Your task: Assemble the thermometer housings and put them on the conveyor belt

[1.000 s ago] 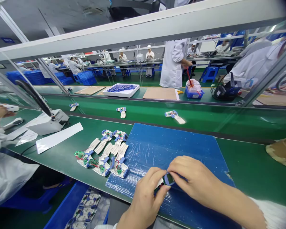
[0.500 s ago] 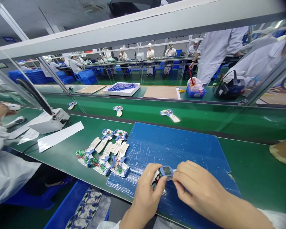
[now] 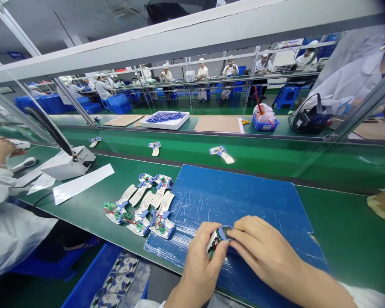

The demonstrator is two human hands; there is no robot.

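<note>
Over the blue work mat (image 3: 244,188), my left hand (image 3: 200,261) grips an open thermometer body (image 3: 223,233) by its side, thumb in front. It has a blue frame around a small grey screen, with green circuit board and wires showing at its left. My right hand (image 3: 259,246) is closed at its right end, fingertips against the screen and frame; they hide that end. Left of the mat, several similar gun-shaped white half-shells (image 3: 162,218) with blue frames, boards and red wires lie grouped, some touching the mat's edge.
A green conveyor belt (image 3: 179,149) carries three half-shells beyond the mat. At left stand a grey metal box (image 3: 73,164) with a black hose and a white paper strip (image 3: 83,184). A co-worker's sleeve (image 3: 16,214) is at far left. Below, a blue bin (image 3: 91,273) holds more shells.
My right fingers have moved onto the screen's edge, and the thermometer body has tilted slightly. Shells on the belt have shifted left. A standing person behind the belt has left that spot.
</note>
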